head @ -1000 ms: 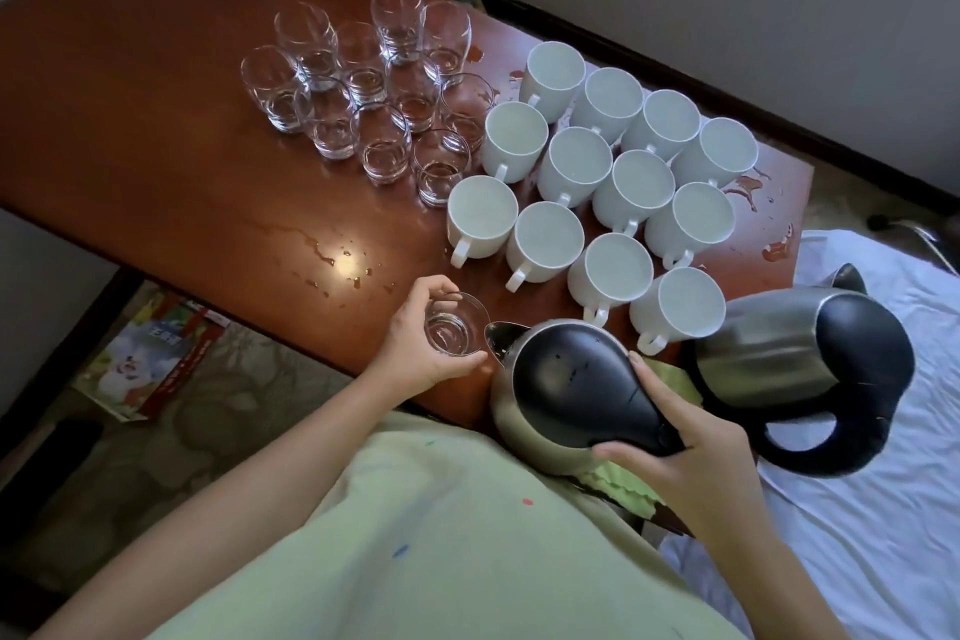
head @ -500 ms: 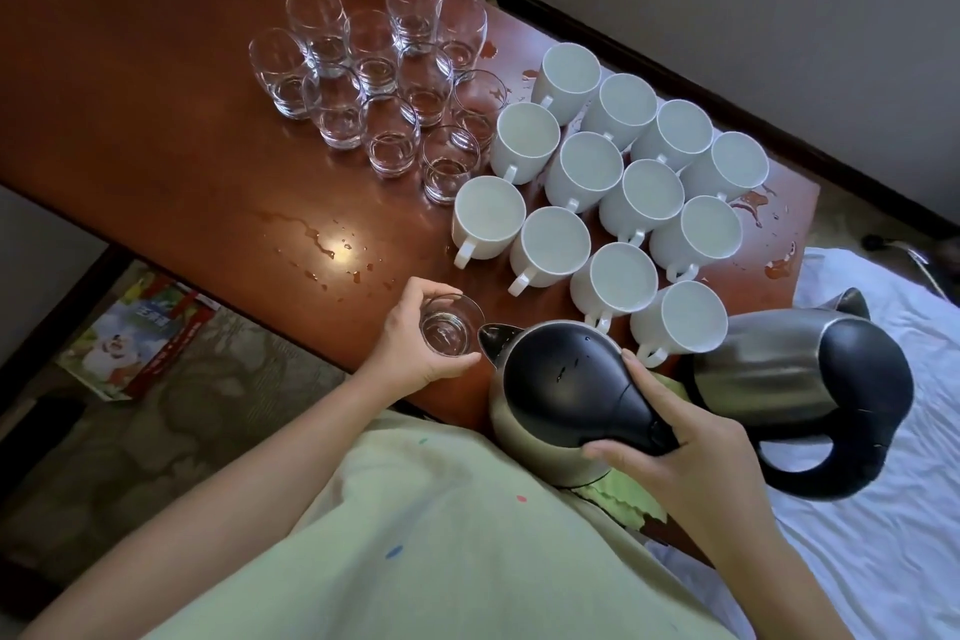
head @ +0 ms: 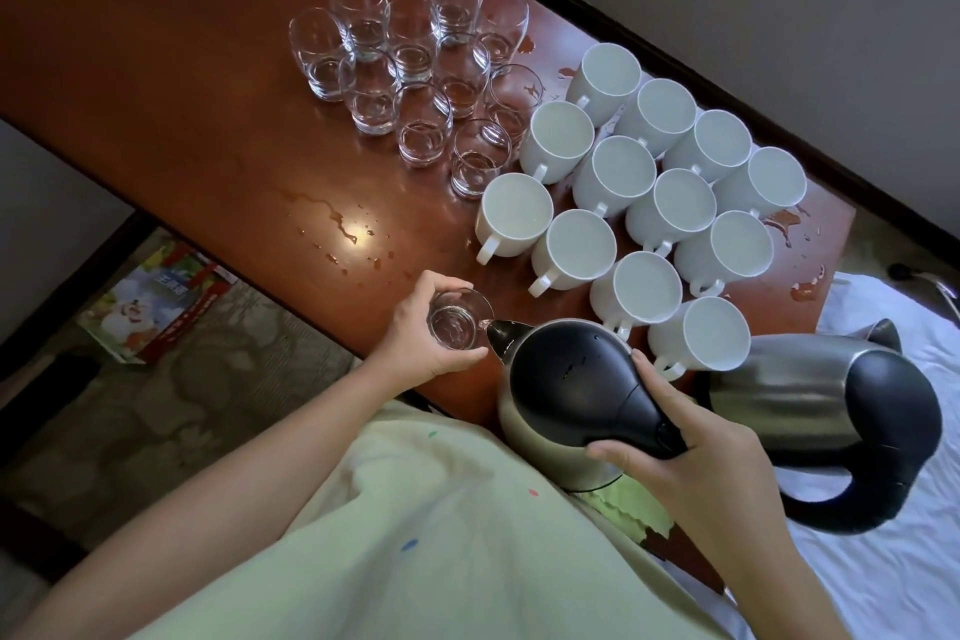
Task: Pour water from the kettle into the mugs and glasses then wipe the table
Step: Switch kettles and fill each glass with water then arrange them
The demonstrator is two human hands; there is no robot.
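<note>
Your left hand (head: 421, 333) grips glass (head: 457, 325) at tabletop (head: 171, 83) near edge, steadying it; right hand (head: 696, 463) grips kettle (head: 576, 379) handle, spout tipped to rim.

The scene is lit softly and fairly dimly, with a warm cast. A bright round glare spot is reflected on the polished table (head: 156, 83) near the spilled drops (head: 348, 229), suggesting a light overhead. Highlights are seen on the glasses (head: 410, 62) and on the steel kettle (head: 587, 395). The white mugs (head: 649, 203) are rendered slightly washed out. The floor at the left is left in deep shadow. Straight edges are bent by wide-angle distortion, and fine detail is softened throughout.
</note>
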